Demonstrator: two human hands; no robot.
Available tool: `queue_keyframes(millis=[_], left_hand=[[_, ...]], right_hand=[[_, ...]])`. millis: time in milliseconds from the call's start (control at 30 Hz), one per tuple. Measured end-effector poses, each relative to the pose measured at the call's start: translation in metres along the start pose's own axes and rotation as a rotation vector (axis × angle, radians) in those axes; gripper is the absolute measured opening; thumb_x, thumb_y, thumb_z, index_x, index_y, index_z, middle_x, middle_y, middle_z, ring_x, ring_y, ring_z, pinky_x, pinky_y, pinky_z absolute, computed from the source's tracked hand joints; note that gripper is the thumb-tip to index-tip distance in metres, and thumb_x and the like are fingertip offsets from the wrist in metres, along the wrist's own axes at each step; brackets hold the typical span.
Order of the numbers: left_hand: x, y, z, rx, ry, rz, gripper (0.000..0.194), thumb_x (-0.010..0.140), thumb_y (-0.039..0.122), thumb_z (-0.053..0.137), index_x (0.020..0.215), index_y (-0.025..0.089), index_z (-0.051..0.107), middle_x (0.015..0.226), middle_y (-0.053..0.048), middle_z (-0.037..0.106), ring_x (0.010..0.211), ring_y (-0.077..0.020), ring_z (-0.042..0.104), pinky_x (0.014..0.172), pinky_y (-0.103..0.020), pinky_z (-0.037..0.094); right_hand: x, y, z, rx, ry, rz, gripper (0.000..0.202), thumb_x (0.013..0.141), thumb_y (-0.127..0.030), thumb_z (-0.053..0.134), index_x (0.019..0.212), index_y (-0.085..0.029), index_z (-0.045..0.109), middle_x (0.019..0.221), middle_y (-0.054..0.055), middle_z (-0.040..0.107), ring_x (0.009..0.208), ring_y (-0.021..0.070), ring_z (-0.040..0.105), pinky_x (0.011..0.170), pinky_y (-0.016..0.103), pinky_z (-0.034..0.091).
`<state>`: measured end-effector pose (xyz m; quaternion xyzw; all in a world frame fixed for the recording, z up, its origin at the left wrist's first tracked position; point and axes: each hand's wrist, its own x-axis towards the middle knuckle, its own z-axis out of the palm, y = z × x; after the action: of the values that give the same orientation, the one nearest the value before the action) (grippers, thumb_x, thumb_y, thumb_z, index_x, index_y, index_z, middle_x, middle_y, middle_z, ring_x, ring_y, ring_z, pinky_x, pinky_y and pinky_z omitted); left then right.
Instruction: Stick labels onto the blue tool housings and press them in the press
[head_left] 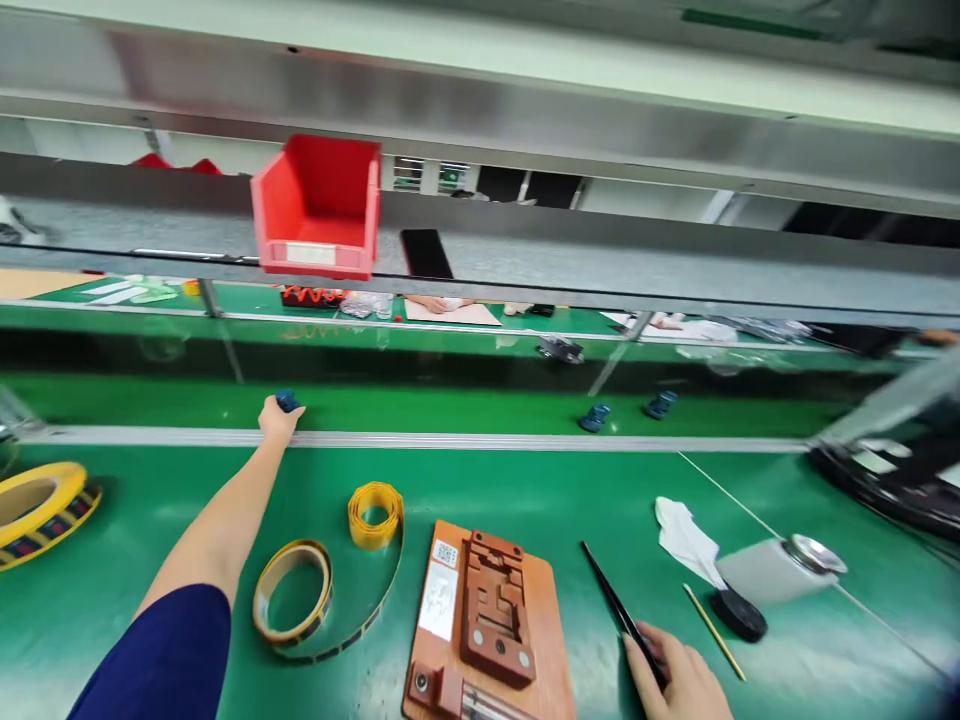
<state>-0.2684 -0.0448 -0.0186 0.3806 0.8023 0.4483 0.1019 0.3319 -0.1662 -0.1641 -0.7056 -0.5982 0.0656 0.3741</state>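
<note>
Stretched far forward to the back strip of the bench, my left hand (pixel 276 418) is closed round a small dark blue part (pixel 286 401), most of which my fingers hide. At the lower right, my right hand (pixel 675 680) grips black tweezers (pixel 607 588), their tips pointing away and to the left. Between my hands lies a reddish-brown fixture (pixel 495 610) with cut-out recesses on an orange-brown base. Left of it are a roll of yellow-edged tape (pixel 262 610) and a smaller yellow coil (pixel 360 530), joined by a loose strip.
Two blue parts (pixel 595 417) stand at the back. On the right are a white dispenser bottle (pixel 776 572), a white cloth (pixel 686 540), a black round pad (pixel 739 614) and a thin stick (pixel 714 632). A red bin (pixel 319 215) and phone (pixel 425 254) occupy the shelf. Another person's hand (pixel 431 303) shows beyond.
</note>
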Motion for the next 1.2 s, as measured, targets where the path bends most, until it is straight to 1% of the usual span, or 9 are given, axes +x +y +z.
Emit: queue_keyframes(millis=[200, 367, 433, 567, 700, 800, 967, 1067, 1200], left_hand=[[-0.026, 0.019, -0.009, 0.021, -0.125, 0.266, 0.031, 0.097, 0.038, 0.065, 0.117, 0.015, 0.061, 0.112, -0.008, 0.066, 0.098, -0.0222, 0.066, 0.087, -0.042, 0.056], [-0.028, 0.026, 0.0, 0.207, -0.172, 0.393, 0.043, 0.097, 0.043, 0.056, 0.125, 0.011, 0.05, 0.116, -0.011, 0.067, 0.121, -0.0335, 0.057, 0.106, -0.055, 0.041], [-0.035, 0.027, 0.007, 0.3, -0.217, 0.436, 0.043, 0.095, 0.043, 0.052, 0.122, 0.01, 0.054, 0.112, -0.014, 0.069, 0.117, -0.0352, 0.06, 0.106, -0.056, 0.041], [-0.082, 0.033, 0.016, 0.428, -0.512, 0.592, 0.042, 0.091, 0.049, 0.051, 0.111, 0.016, 0.068, 0.101, -0.009, 0.075, 0.097, -0.0266, 0.07, 0.095, -0.039, 0.053], [-0.145, 0.045, 0.033, 0.597, -0.725, 0.727, 0.058, 0.089, 0.061, 0.058, 0.136, 0.026, 0.061, 0.102, -0.005, 0.077, 0.094, -0.0263, 0.073, 0.086, -0.034, 0.054], [-0.164, 0.056, 0.059, 0.795, -0.729, 0.754, 0.055, 0.085, 0.053, 0.069, 0.132, 0.025, 0.065, 0.099, -0.009, 0.078, 0.095, -0.0326, 0.073, 0.084, -0.038, 0.053], [-0.144, 0.076, 0.101, 1.036, -0.601, 0.745, 0.037, 0.093, 0.034, 0.064, 0.126, 0.016, 0.065, 0.115, -0.015, 0.074, 0.106, -0.0286, 0.07, 0.093, -0.041, 0.052], [-0.133, 0.087, 0.11, 1.1, -0.532, 0.752, 0.04, 0.098, 0.038, 0.058, 0.128, 0.013, 0.061, 0.123, -0.016, 0.071, 0.111, -0.0278, 0.069, 0.095, -0.041, 0.052], [-0.132, 0.095, 0.106, 1.123, -0.517, 0.754, 0.044, 0.096, 0.048, 0.052, 0.12, 0.013, 0.065, 0.115, -0.019, 0.075, 0.11, -0.0345, 0.07, 0.084, -0.035, 0.054]], right_hand=[[-0.014, -0.012, 0.002, -0.146, 0.029, -0.074, 0.039, 0.091, -0.05, 0.045, 0.1, -0.02, 0.068, 0.089, 0.011, 0.068, 0.085, 0.0306, 0.065, 0.079, 0.047, 0.053], [-0.021, -0.022, 0.001, -0.264, 0.044, -0.08, 0.036, 0.097, -0.041, 0.043, 0.109, -0.016, 0.066, 0.096, 0.013, 0.065, 0.093, 0.0296, 0.06, 0.083, 0.042, 0.047], [-0.022, -0.023, 0.001, -0.281, 0.044, -0.072, 0.035, 0.098, -0.04, 0.045, 0.111, -0.016, 0.065, 0.098, 0.012, 0.065, 0.092, 0.0292, 0.059, 0.081, 0.04, 0.046], [-0.024, -0.023, 0.002, -0.27, 0.053, -0.07, 0.031, 0.098, -0.039, 0.047, 0.112, -0.017, 0.065, 0.099, 0.012, 0.066, 0.092, 0.029, 0.058, 0.078, 0.038, 0.043], [-0.025, -0.025, 0.0, -0.216, 0.07, -0.076, 0.029, 0.099, -0.038, 0.048, 0.111, -0.018, 0.066, 0.099, 0.012, 0.066, 0.092, 0.0288, 0.058, 0.078, 0.038, 0.042], [-0.026, -0.028, -0.001, -0.172, 0.068, -0.063, 0.028, 0.098, -0.035, 0.049, 0.111, -0.017, 0.066, 0.101, 0.012, 0.066, 0.093, 0.029, 0.057, 0.08, 0.038, 0.041], [-0.026, -0.035, -0.007, -0.13, 0.026, -0.014, 0.024, 0.098, -0.029, 0.053, 0.113, -0.017, 0.066, 0.106, 0.012, 0.066, 0.1, 0.0291, 0.055, 0.084, 0.038, 0.04], [-0.026, -0.041, -0.012, -0.136, 0.0, 0.016, 0.022, 0.098, -0.027, 0.055, 0.114, -0.017, 0.066, 0.108, 0.012, 0.065, 0.103, 0.029, 0.054, 0.086, 0.038, 0.039], [-0.027, -0.048, -0.017, -0.145, -0.03, 0.041, 0.02, 0.098, -0.026, 0.056, 0.114, -0.018, 0.065, 0.111, 0.012, 0.064, 0.105, 0.0287, 0.054, 0.088, 0.038, 0.039]])
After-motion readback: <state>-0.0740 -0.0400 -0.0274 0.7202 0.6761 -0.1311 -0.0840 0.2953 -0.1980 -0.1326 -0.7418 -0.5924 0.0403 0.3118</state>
